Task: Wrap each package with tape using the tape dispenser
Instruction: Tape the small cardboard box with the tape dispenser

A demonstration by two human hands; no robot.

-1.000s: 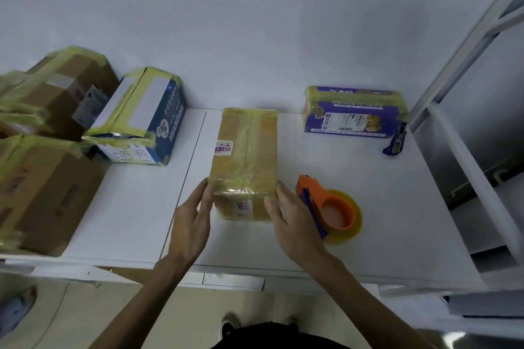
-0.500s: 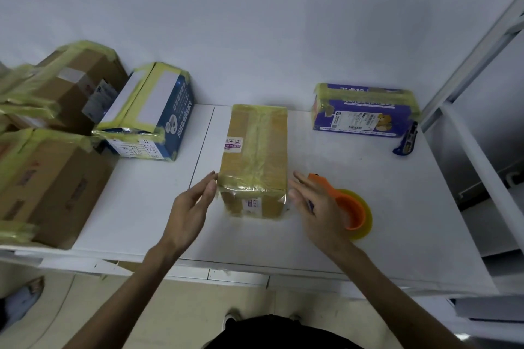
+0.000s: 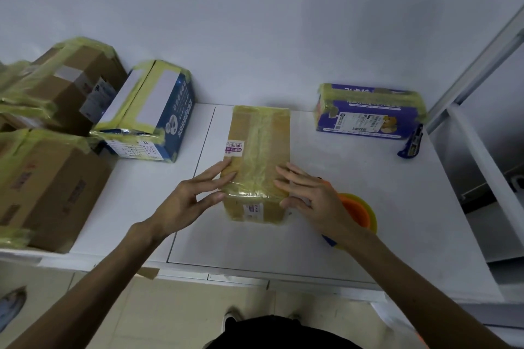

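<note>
Centre: brown package (image 3: pixel 259 156), taped along its top and near end.
Left hand (image 3: pixel 184 201): fingers straight, touching its left edge.
Right hand (image 3: pixel 314 201): fingers flat on its right edge.
Tape dispenser (image 3: pixel 358 211): idle, near right.
Progress: left stack (image 3: pixel 51 173) and purple package (image 3: pixel 368 110) are taped; probably nearly finished.

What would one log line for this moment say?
left hand: straight fingers touch brown package left edge | right hand: fingers touch its right edge | tape dispenser: on table, partly hidden behind right hand
</note>
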